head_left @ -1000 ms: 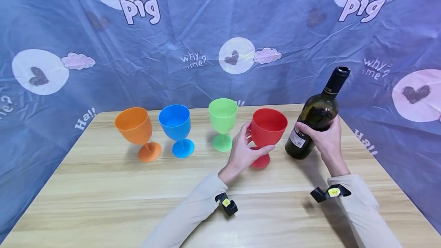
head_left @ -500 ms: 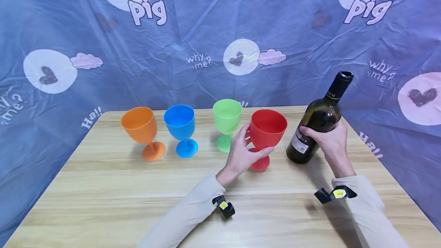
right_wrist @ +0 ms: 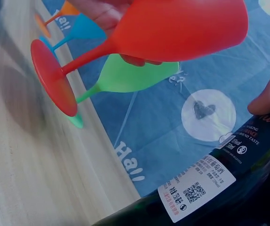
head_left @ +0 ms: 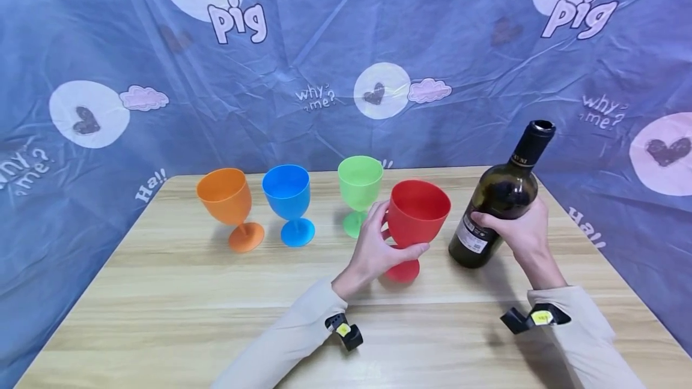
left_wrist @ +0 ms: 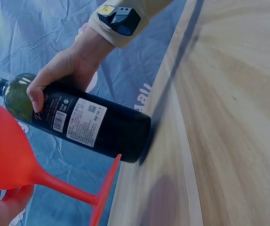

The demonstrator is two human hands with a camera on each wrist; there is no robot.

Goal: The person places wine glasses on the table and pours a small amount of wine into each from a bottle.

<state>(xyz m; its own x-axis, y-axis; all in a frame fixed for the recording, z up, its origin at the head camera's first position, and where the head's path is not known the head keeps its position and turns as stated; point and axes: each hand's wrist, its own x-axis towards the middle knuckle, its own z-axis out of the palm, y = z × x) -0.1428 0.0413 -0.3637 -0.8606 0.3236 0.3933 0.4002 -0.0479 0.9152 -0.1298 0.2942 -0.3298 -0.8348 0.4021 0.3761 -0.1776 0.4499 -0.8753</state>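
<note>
My left hand point(head_left: 376, 252) grips the bowl of a red plastic goblet point(head_left: 416, 212), thumb on the near side and fingers round the back. The goblet tilts slightly, its foot held above the table with a shadow apart from it in the right wrist view. Over on the right, my right hand point(head_left: 524, 230) holds a dark green wine bottle point(head_left: 500, 194) round its body. The bottle leans to the right, its bottom close over the wood. Its neck has a black sleeve and an open mouth, and its white back label point(left_wrist: 87, 121) shows in the left wrist view.
Three more goblets stand in a row toward the back of the wooden table point(head_left: 178, 311): orange point(head_left: 227, 197), blue point(head_left: 286, 188) and light green point(head_left: 359, 182). The green one is nearest my left hand. A blue printed cloth point(head_left: 303, 47) hangs behind.
My left hand has brought the red goblet a little nearer to me and leftward from the bottle. The bottle in my right hand has also come slightly nearer. The head view has shifted a little.
</note>
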